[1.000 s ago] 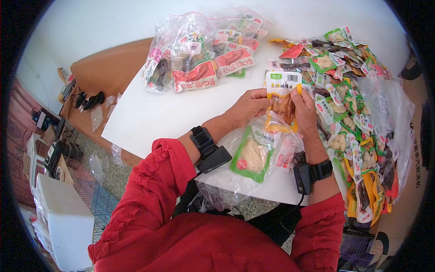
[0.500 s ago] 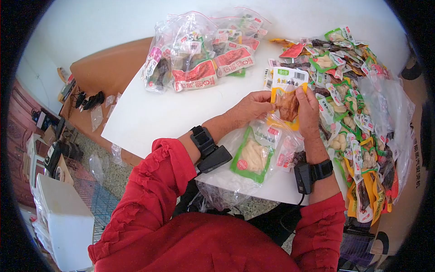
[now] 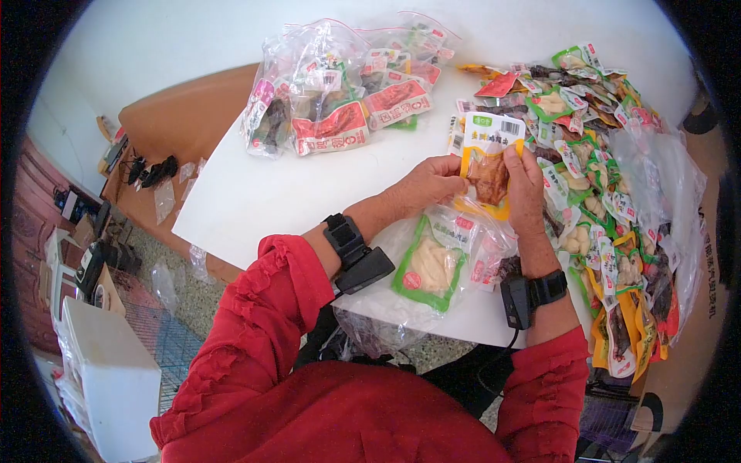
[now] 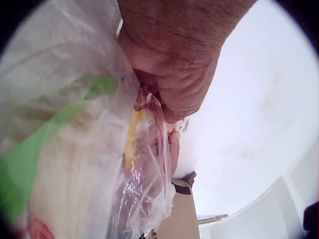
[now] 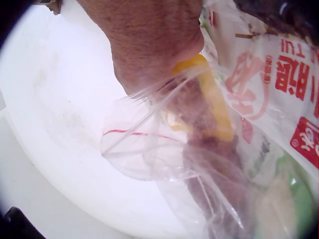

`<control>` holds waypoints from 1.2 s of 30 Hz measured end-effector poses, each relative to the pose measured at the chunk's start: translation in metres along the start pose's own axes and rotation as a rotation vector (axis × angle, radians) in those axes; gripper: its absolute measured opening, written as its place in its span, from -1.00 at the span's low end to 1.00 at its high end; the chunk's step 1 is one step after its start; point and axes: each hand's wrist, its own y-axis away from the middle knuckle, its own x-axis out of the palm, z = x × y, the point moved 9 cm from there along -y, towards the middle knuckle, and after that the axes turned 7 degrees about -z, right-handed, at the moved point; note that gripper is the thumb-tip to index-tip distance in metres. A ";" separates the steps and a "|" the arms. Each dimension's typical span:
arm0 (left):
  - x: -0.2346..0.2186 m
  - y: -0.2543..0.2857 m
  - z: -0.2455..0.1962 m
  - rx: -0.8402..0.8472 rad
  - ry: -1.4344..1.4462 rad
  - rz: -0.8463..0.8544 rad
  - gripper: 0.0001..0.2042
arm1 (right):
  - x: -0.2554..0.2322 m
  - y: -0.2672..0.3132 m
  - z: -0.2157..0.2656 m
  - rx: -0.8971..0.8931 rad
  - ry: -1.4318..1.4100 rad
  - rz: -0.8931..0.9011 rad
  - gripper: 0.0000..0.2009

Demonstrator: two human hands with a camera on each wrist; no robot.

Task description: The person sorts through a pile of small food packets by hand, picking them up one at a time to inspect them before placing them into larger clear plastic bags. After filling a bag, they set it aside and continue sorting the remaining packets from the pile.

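Observation:
A white-topped, yellow-edged food packet [image 3: 488,171] with brown meat showing through its window is upright between both hands. My right hand [image 3: 526,189] pinches its right side, thumb over the front. At its lower left edge, my left hand [image 3: 428,184] grips it with curled fingers. Just below lies a clear zip bag [image 3: 486,241] holding a green-edged packet [image 3: 429,264] of pale food and a red-and-white one. In the left wrist view the bag's red-lined edge [image 4: 163,129] runs up to the left fingers. The right wrist view shows clear film [image 5: 144,154] in front of the packet's yellow edge [image 5: 222,107].
Filled zip bags [image 3: 332,100] stand at the back of the white table [image 3: 231,193]. A large heap of mixed food packets [image 3: 594,193] covers the right side, with loose clear plastic [image 3: 671,177] on its outer edge. A brown board [image 3: 185,108] lies beyond the table's left edge.
Both hands have shifted the yellow-edged packet slightly up and to the right, away from the zip bag. In the last half second it has hardly moved.

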 end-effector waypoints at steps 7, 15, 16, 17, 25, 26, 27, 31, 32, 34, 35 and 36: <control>0.000 -0.003 0.003 0.006 0.018 -0.009 -0.67 | 0.001 0.002 0.005 0.001 0.015 -0.004 -0.76; 0.001 0.000 0.000 -0.002 0.009 -0.004 -0.67 | 0.002 0.002 0.005 0.007 0.027 -0.002 -0.77; 0.001 0.001 0.000 -0.017 0.023 -0.007 -0.67 | 0.001 0.001 0.003 0.012 0.012 -0.006 -0.78; 0.001 0.001 -0.001 -0.016 0.023 -0.008 -0.67 | 0.000 0.000 0.002 0.016 -0.003 -0.011 -0.78; 0.000 -0.002 0.000 0.040 -0.052 -0.013 -0.66 | 0.001 0.000 -0.001 0.022 -0.023 0.003 -0.78; 0.000 -0.003 0.002 0.040 -0.052 -0.013 -0.66 | 0.001 0.000 0.000 0.015 -0.024 0.004 -0.78; 0.000 -0.002 0.001 0.040 -0.055 -0.018 -0.67 | 0.002 0.001 0.000 0.016 -0.024 0.003 -0.78; -0.002 -0.001 -0.001 0.035 -0.089 -0.052 -0.72 | 0.002 0.000 -0.001 0.009 -0.051 0.004 -0.77; -0.001 0.000 -0.002 0.036 -0.089 -0.052 -0.72 | 0.002 -0.001 -0.002 0.010 -0.066 0.014 -0.77; 0.000 0.001 -0.004 0.028 -0.064 -0.052 -0.73 | 0.004 0.001 0.002 0.022 -0.103 0.004 -0.77; 0.001 0.002 -0.005 0.028 -0.064 -0.052 -0.73 | 0.005 0.002 0.003 0.034 -0.139 -0.006 -0.77; 0.001 0.002 -0.006 0.030 -0.042 -0.053 -0.74 | 0.004 0.002 0.003 0.034 -0.139 -0.006 -0.77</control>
